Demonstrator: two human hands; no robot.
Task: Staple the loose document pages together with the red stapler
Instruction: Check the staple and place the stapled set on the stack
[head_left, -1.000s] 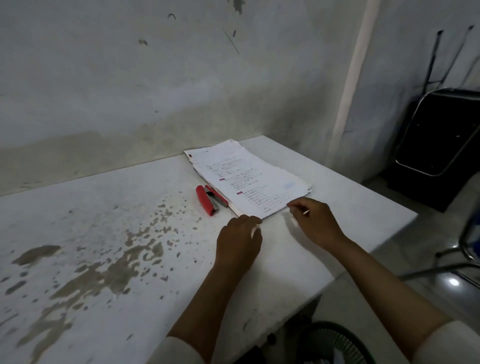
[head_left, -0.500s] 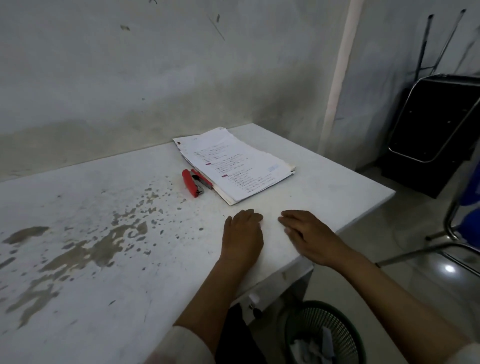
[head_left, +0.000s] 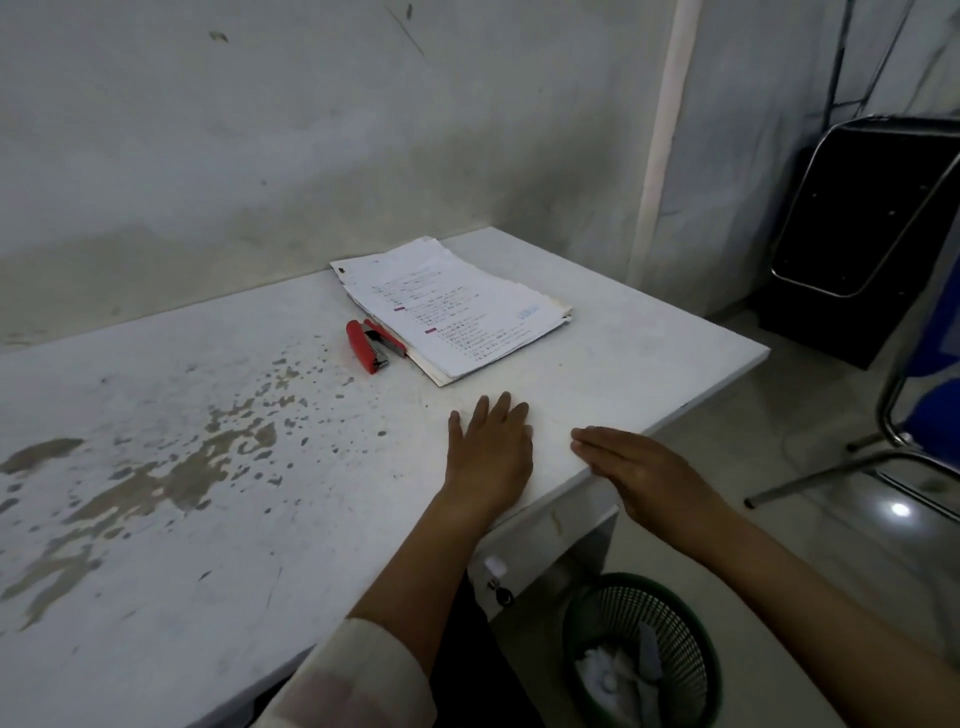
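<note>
White worktop (head_left: 208, 519), stained w/ brown patches on my left. Doc pages (head_left: 457, 312) stacked at far side, red stapler (head_left: 370, 345) touching their left edge, lying flat. My left hand (head_left: 491, 457) & right hand (head_left: 649, 475) rest palm-down near the front edge, fingers released, grasping nothing, well apart from both.

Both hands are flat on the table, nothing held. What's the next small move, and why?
Probably reach the left hand forward to the red stapler: it lies untouched beside the white printed paper stack, nearer that hand, while the right hand rests empty at the white table's edge.
</note>
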